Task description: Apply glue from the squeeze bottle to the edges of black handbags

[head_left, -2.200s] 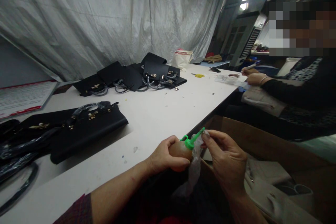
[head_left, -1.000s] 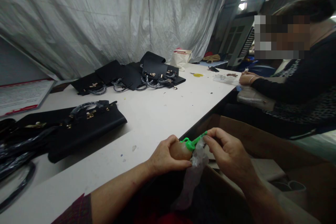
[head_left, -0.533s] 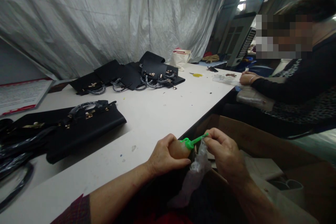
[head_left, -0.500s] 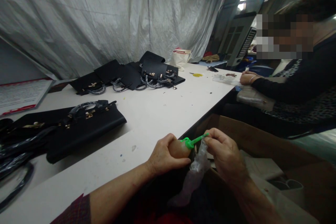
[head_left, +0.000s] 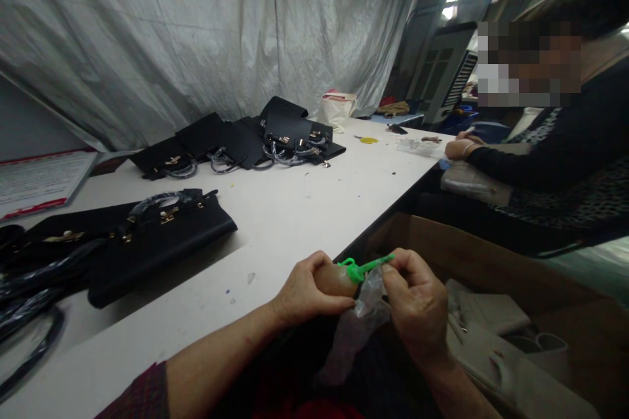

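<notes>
My left hand (head_left: 304, 291) is wrapped round a small brown bottle (head_left: 337, 280) with a green nozzle cap (head_left: 363, 268), held just off the table's near edge. My right hand (head_left: 417, 304) pinches the tip of the green nozzle, with a crumpled piece of clear plastic film (head_left: 356, 324) hanging between the two hands. A black handbag (head_left: 162, 236) with gold hardware lies on the white table (head_left: 295, 209) to my left.
More black handbags (head_left: 255, 137) are heaped at the table's far side, with yellow scissors (head_left: 368, 140) beyond. A person in a dark sleeve (head_left: 521, 163) works at the right. A cardboard box (head_left: 491, 275) holding beige bags (head_left: 496, 340) stands below my right hand.
My right hand has dropped slightly and closed in on the nozzle tip; the plastic film is bunched closer between my hands. The bottle stays in my left hand.
</notes>
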Demonstrator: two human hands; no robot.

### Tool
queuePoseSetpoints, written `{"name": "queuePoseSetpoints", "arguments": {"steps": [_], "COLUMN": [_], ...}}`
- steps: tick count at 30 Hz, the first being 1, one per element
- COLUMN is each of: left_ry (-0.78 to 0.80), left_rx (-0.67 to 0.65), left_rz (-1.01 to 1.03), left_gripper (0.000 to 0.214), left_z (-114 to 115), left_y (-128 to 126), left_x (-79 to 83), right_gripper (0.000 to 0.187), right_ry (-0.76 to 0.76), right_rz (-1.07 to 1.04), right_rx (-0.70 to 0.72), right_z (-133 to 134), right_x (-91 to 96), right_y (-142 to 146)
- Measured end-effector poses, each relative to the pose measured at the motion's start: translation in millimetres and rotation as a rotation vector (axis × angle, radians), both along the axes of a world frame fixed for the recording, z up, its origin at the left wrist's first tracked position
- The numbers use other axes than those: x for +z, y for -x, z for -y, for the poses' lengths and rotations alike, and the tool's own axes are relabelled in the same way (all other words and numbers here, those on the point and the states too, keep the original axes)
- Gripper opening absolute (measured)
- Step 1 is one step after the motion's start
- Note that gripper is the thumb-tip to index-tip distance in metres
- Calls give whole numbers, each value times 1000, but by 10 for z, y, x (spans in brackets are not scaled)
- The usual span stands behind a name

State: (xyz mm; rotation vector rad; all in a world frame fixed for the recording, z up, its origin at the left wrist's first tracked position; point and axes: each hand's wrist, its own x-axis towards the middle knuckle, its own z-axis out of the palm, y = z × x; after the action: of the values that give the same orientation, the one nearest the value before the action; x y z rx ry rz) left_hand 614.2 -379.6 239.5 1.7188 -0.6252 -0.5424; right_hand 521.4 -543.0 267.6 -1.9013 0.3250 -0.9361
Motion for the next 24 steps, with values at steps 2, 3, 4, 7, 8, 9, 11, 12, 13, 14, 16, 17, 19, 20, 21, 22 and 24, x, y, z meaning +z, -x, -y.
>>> {"name": "queuePoseSetpoints", "arguments": {"steps": [2,3,4,7,8,9,11,12,13,14,16,17,19,20,21,22,24], "left_ry": [4,10,20,56,63,66,109,154,207,257,312,313,319,330,342,355,372], "left_rx": [-5,-9,-14,-25,-26,-29,0,30,61,89,100,76,24,4,-8,-11,-11], "left_rz": [-8,-22,-40,-102,-114,-124,-172,-206,-240,-269,-299,-306,-338,-356,-369,-377,-380], "left_gripper": [54,55,55,54,54,54,52,51,50,49,50,52,55,56,57,58,59], "left_z": [2,1,0,-5,-3,3,26,41,56,68,78,76,64,57,52,48,45], "left_y": [-7,-11,-15,-22,-23,-22,-23,-26,-31,-36,-48,-52,-53,-51,-49,-47,-49], "left_x": [4,5,7,21,29,38,50,50,47,40,18,6,-13,-19,-22,-24,-26], "right_gripper": [13,14,14,18,19,19,20,20,21,21,20,20,18,18,16,15,14], "right_ry": [53,72,89,135,152,169,202,218,230,228,169,116,-5,-52,-86,-108,-140], "right_rz": [21,31,43,73,79,81,74,70,68,66,46,33,11,6,3,3,10], "right_rx": [-28,-39,-50,-72,-76,-74,-41,-15,16,45,89,99,100,92,87,91,141], "right_z": [-23,-36,-51,-104,-128,-157,-227,-264,-297,-321,-325,-302,-220,-173,-129,-96,-67], "right_x": [-2,-1,3,15,12,2,-38,-65,-91,-110,-112,-89,-8,41,87,126,173], "right_y": [15,15,10,-19,-25,-25,-7,11,31,50,74,73,48,27,5,-16,-48]}}
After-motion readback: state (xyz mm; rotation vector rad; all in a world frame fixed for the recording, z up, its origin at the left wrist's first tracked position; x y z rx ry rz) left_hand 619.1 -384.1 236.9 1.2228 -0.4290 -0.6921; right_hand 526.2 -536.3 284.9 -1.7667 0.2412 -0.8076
